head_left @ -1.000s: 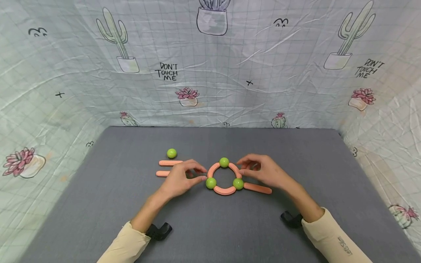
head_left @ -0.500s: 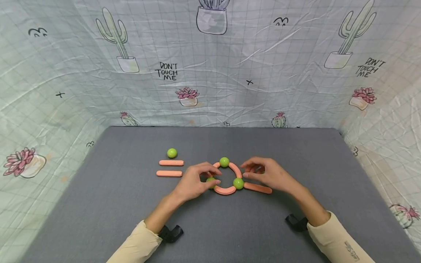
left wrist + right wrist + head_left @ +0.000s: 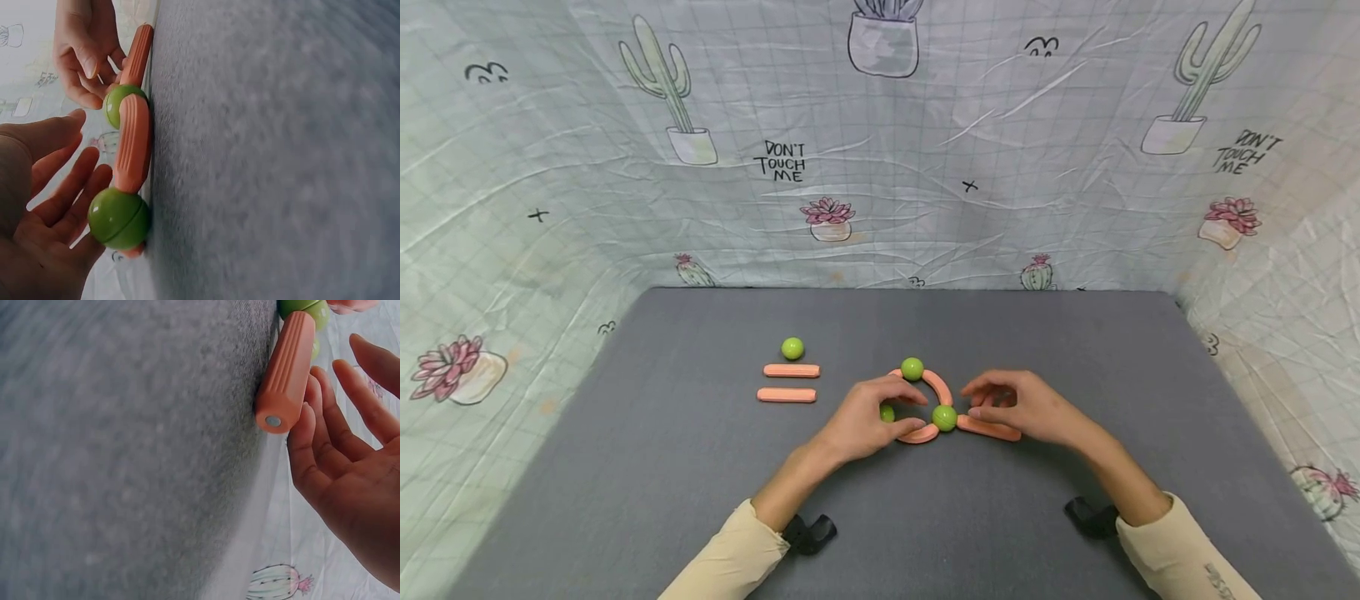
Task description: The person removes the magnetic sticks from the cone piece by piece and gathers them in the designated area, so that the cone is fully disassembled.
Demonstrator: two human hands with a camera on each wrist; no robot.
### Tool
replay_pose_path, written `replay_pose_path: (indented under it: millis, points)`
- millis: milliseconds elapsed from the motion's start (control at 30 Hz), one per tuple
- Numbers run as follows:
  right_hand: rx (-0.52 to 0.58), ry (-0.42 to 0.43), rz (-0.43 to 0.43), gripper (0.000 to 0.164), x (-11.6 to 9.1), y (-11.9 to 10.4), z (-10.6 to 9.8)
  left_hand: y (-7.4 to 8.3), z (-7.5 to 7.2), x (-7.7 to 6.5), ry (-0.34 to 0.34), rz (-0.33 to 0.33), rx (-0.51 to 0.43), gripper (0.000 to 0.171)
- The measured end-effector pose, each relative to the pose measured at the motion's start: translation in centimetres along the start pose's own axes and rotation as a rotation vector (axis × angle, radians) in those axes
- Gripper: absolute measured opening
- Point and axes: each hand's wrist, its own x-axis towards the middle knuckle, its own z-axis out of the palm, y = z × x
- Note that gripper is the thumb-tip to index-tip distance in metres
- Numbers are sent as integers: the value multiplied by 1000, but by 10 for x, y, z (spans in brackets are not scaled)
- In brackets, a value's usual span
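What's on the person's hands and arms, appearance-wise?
Left hand and right hand: bare, no gloves. Beige sleeves; dark lettering on the right one, unreadable here. Angular black device near each cuff. No cables visible.

Green balls [image 3: 912, 369] join curved orange rods [image 3: 937, 387]; straight rod [image 3: 989, 428] touches right ball [image 3: 944, 418].
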Motion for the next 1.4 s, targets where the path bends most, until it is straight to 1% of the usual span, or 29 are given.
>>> replay_pose_path:
  millis: [133, 267, 433, 533, 667, 800, 933, 1033, 1133, 1267, 1400]
  points:
    - [0, -32, 15, 28, -1, 3, -2, 1, 5, 3, -14, 43, 36, 30]
    - [0, -61, 7, 27, -3, 4, -3, 1, 8, 5, -35, 45, 59, 32]
    - [-8, -97, 29, 29, -5, 6, -4, 2, 9, 8, -78, 20, 80, 36]
    - [-7, -123, 34, 31, -7, 6, -4, 3, 10, 10, -108, -7, 90, 38]
    - [1, -151, 47, 34, -8, 5, -4, 5, 11, 12, -140, -31, 126, 40]
    - [3, -166, 51, 35, -8, 6, -4, 7, 12, 13, -159, -40, 167, 41]
    - [2, -176, 41, 34, -7, 7, -4, 9, 13, 15, -161, -48, 193, 41]
    - [2, -181, 33, 31, -7, 7, -4, 9, 14, 16, -159, -40, 217, 40]
    - [-6, -182, 45, 27, -7, 8, -5, 8, 16, 18, -153, -31, 237, 38]
    - [-19, -180, 60, 25, -7, 10, -6, 8, 18, 19, -142, -52, 240, 38]
    - [-25, -172, 42, 25, -7, 11, -7, 9, 20, 21, -133, -86, 238, 38]
